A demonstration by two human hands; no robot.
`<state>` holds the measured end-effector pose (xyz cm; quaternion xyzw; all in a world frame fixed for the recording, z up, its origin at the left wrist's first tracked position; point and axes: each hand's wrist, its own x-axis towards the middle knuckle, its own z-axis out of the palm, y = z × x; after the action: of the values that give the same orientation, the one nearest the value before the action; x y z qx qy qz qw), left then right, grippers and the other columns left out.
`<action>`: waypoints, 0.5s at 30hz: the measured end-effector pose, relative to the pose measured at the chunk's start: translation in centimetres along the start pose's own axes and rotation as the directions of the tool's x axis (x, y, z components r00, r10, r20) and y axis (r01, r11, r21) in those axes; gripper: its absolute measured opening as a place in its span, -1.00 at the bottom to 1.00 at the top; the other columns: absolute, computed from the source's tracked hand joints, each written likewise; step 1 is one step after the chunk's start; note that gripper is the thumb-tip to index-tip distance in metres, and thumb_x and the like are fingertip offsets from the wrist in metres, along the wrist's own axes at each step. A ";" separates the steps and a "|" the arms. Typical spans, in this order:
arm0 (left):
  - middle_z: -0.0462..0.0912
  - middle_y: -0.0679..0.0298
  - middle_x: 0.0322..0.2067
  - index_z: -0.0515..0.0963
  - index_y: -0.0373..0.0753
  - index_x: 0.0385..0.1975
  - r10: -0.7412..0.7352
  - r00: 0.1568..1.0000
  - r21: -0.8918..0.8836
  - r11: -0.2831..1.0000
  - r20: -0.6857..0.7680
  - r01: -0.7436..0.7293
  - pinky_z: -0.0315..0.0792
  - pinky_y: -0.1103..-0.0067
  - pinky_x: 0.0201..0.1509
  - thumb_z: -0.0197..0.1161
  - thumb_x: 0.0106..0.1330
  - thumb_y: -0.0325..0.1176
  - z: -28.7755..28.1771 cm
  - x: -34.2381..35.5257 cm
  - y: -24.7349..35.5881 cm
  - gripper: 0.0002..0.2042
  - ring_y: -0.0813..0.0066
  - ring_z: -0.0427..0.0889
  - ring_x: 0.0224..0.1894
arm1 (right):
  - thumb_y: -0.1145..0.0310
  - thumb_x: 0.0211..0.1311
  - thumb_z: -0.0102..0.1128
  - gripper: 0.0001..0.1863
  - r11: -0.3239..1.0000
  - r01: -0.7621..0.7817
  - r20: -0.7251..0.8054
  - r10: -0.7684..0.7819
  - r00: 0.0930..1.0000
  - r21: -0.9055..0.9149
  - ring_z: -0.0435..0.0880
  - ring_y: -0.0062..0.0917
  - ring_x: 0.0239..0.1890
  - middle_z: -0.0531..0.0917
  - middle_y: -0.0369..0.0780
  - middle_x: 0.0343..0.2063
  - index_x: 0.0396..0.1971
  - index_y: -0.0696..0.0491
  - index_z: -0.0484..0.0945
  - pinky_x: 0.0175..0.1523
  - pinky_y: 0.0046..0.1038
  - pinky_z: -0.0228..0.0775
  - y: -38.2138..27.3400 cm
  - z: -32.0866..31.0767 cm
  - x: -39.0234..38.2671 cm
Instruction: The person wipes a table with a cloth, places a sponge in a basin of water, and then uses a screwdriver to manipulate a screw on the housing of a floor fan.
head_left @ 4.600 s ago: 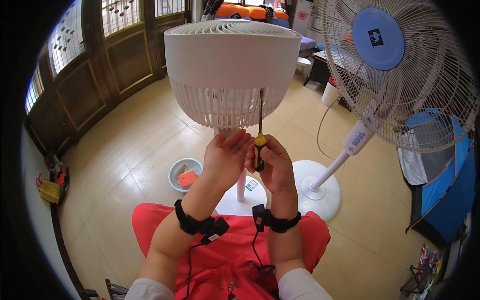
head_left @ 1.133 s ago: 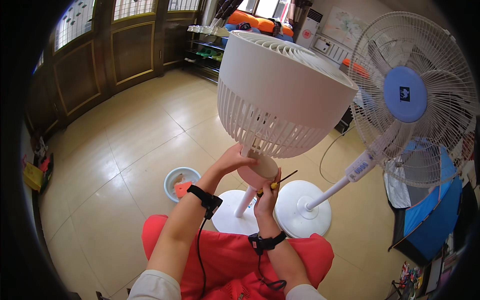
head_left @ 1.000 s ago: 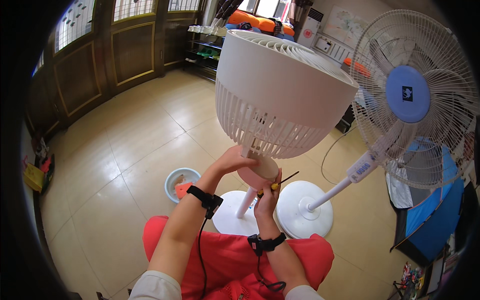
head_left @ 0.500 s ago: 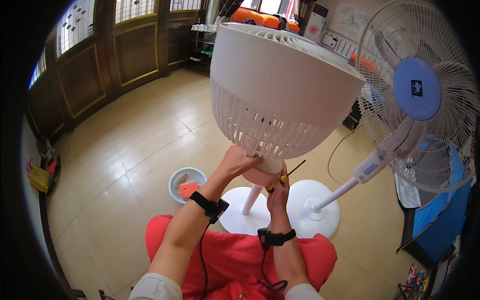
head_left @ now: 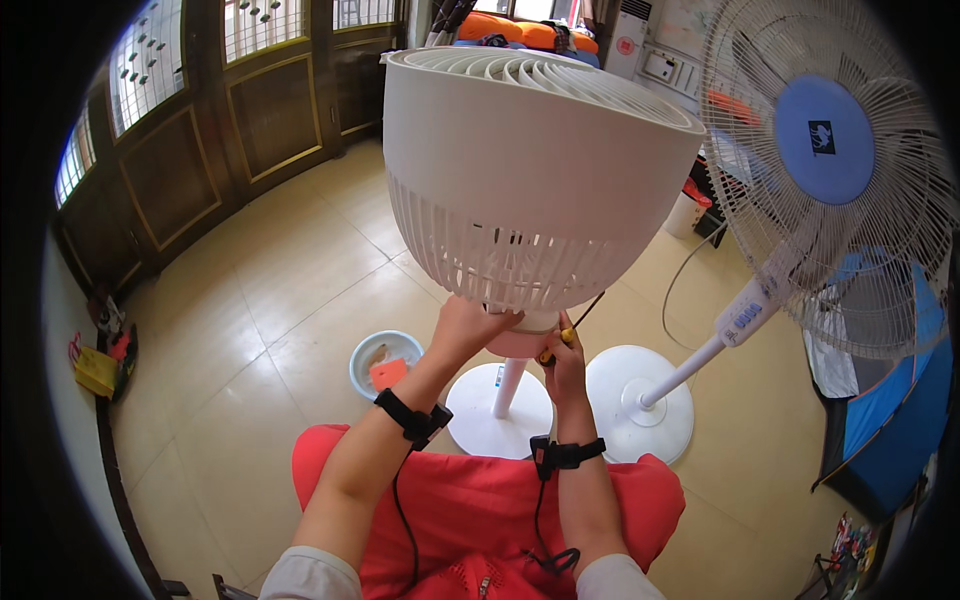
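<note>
A white pedestal fan [head_left: 530, 165] with a deep, slatted head stands right in front of me, its head tipped so the grille faces up. My left hand [head_left: 474, 326] is closed at the fan's neck, just under the head; its fingertips are partly hidden there. On the other side of the neck, my right hand [head_left: 568, 366] grips a screwdriver [head_left: 547, 357] with a yellow and black handle. The screwdriver's thin dark shaft points up and to the right, beside the neck and apart from the slats. Below, the fan's round white base [head_left: 480, 425] rests on the floor.
A second fan with a blue hub [head_left: 825, 140] and a white round base [head_left: 660, 425] stands close on the right. By my left forearm sits a pale blue basin [head_left: 362, 370] holding an orange-red piece. A blue tent-like item [head_left: 880, 420] lies far right. Dark panelled doors [head_left: 270, 115] line the left.
The view has shifted slightly, so the fan head appears farther left. The screwdriver's shaft now points more steeply upward. Both hands stay at the fan's neck.
</note>
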<state>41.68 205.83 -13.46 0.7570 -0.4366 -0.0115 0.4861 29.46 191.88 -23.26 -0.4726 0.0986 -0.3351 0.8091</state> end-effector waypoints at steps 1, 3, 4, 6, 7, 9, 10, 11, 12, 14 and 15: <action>0.64 0.10 -0.27 0.55 -0.28 -0.16 -0.012 0.999 -0.047 0.999 0.042 0.014 0.47 0.41 -0.14 0.32 0.02 -0.14 -0.4 -0.1 0.2 -0.57 0.19 0.62 -0.23 | 0.43 0.33 -0.07 -0.48 1.000 -0.001 0.016 0.002 1.000 -0.017 0.36 -0.70 -0.39 0.53 -0.31 -0.19 0.29 0.07 0.19 -0.31 -0.61 0.24 -0.2 -0.1 -0.1; 0.65 0.09 -0.29 0.56 -0.30 -0.18 -0.031 0.996 -0.081 0.996 0.081 0.038 0.48 0.41 -0.15 0.33 0.03 -0.09 -1.9 -0.6 0.8 -0.55 0.19 0.62 -0.24 | 0.41 0.34 -0.07 -0.51 0.974 0.096 -0.127 -0.124 0.984 -0.206 0.36 -0.70 -0.38 0.54 -0.29 -0.16 0.27 0.07 0.21 -0.30 -0.60 0.25 -0.7 1.7 -0.6; 0.65 0.09 -0.33 0.57 -0.32 -0.20 -0.076 0.988 0.039 0.997 0.135 0.071 0.48 0.42 -0.17 0.34 0.03 -0.05 -2.7 -1.0 2.3 -0.53 0.18 0.62 -0.25 | 0.39 0.35 -0.08 -0.53 0.895 0.162 -0.249 -0.283 0.926 -0.415 0.37 -0.69 -0.38 0.54 -0.28 -0.14 0.25 0.06 0.23 -0.29 -0.60 0.26 -1.6 2.2 -1.0; 0.65 0.09 -0.38 0.58 -0.33 -0.22 -0.137 0.975 0.174 0.979 0.174 0.107 0.48 0.43 -0.20 0.34 0.03 -0.01 -4.6 -2.3 3.9 -0.51 0.18 0.63 -0.27 | 0.33 0.39 -0.11 -0.71 0.708 0.441 -0.262 -0.649 0.714 -0.551 0.43 -0.68 -0.47 0.56 -0.22 -0.22 0.03 0.10 0.34 -0.39 -0.64 0.27 -2.5 3.1 -1.3; 0.64 0.10 -0.43 0.58 -0.32 -0.23 -0.179 0.967 0.361 0.927 0.181 0.104 0.48 0.43 -0.24 0.33 0.03 0.02 -5.6 -3.2 4.2 -0.51 0.18 0.63 -0.32 | 0.29 0.40 -0.12 -0.76 0.719 0.493 -0.250 -0.657 0.711 -0.490 0.42 -0.67 -0.54 0.53 -0.23 -0.31 -0.05 0.10 0.32 -0.44 -0.65 0.25 -3.8 4.8 -2.3; 0.62 0.14 -0.57 0.61 -0.30 -0.34 -0.144 0.974 0.482 0.875 0.175 0.043 0.43 0.40 -0.37 0.30 0.04 0.09 -7.2 -4.8 6.2 -0.51 0.17 0.59 -0.49 | 0.17 0.41 -0.11 -0.74 0.697 0.567 -0.186 -0.688 0.701 -0.438 0.33 -0.66 -0.69 0.38 -0.28 -0.50 -0.22 0.07 0.24 -0.56 -0.67 0.18 -6.5 7.3 -4.3; 0.62 0.14 -0.57 0.61 -0.30 -0.34 -0.141 0.974 0.482 0.876 0.179 0.038 0.43 0.40 -0.37 0.30 0.04 0.09 -7.9 -5.5 7.9 -0.51 0.17 0.59 -0.49 | 0.17 0.41 -0.11 -0.74 0.695 0.568 -0.190 -0.690 0.698 -0.440 0.33 -0.66 -0.69 0.38 -0.28 -0.50 -0.22 0.07 0.24 -0.56 -0.67 0.18 -7.5 8.4 -5.3; 0.59 0.19 -0.61 0.61 -0.30 -0.40 -0.095 0.984 0.435 0.900 0.148 0.022 0.40 0.44 -0.44 0.31 0.07 0.01 -8.9 -6.2 9.6 -0.58 0.27 0.56 -0.54 | 0.10 0.39 -0.10 -0.69 0.711 0.585 -0.118 -0.669 0.734 -0.390 0.31 -0.67 -0.69 0.37 -0.29 -0.49 -0.22 0.07 0.23 -0.57 -0.69 0.16 -8.0 9.8 -6.3; 0.56 0.24 -0.65 0.61 -0.30 -0.45 -0.046 0.992 0.382 0.924 0.120 -0.003 0.36 0.48 -0.50 0.32 0.10 -0.07 -9.4 -6.7 11.3 -0.65 0.38 0.53 -0.60 | 0.03 0.37 -0.09 -0.64 0.722 0.598 -0.046 -0.650 0.758 -0.348 0.29 -0.69 -0.69 0.35 -0.29 -0.49 -0.22 0.06 0.22 -0.58 -0.71 0.13 -8.7 10.8 -7.2; 0.47 0.22 -0.73 0.59 -0.24 -0.57 0.199 0.966 0.128 0.976 -0.164 -0.179 0.33 0.52 -0.56 0.32 0.12 -0.20 -11.1 -7.8 14.0 -0.77 0.39 0.44 -0.68 | -0.08 0.31 -0.08 -0.55 0.847 0.515 -0.019 -0.521 0.853 -0.133 0.28 -0.70 -0.67 0.34 -0.28 -0.47 -0.24 0.05 0.23 -0.58 -0.70 0.13 -9.3 12.3 -9.1; 0.40 0.28 -0.74 0.55 -0.28 -0.57 0.259 0.920 0.005 0.963 -0.293 -0.270 0.21 0.59 -0.61 0.30 0.12 -0.40 -11.8 -7.8 15.2 -0.88 0.53 0.29 -0.71 | -0.06 0.31 -0.09 -0.57 0.881 0.455 0.039 -0.454 0.890 -0.131 0.29 -0.70 -0.67 0.34 -0.28 -0.47 -0.25 0.05 0.23 -0.57 -0.69 0.13 -9.4 12.5 -9.8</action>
<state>32.20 217.47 0.93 0.6758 -0.4582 0.1581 0.5553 23.80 203.78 -10.30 -0.5377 0.0049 -0.5063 0.6742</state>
